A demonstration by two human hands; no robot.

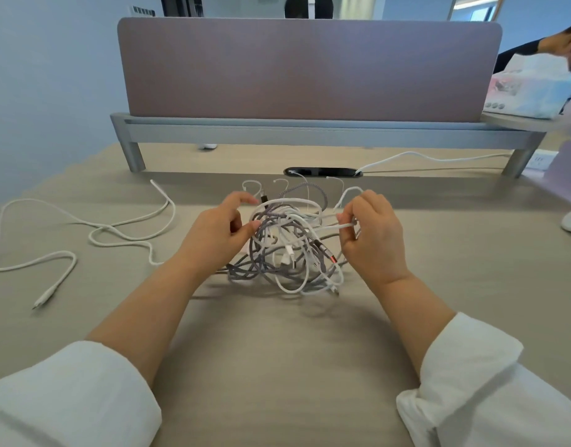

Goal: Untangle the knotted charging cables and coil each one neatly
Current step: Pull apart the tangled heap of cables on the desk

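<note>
Head camera showed a knot of cables [290,253], grey and white, hanging between the two hands over the middle of the desk [277,356]. The left hand [213,235] gripped loops at the knot's left edge with curled thumb and fingers, while the right hand [372,237] pinched a white strand [329,228] running out of its right side. Another white cable [84,225] lay loose, well left of the hands.
</note>
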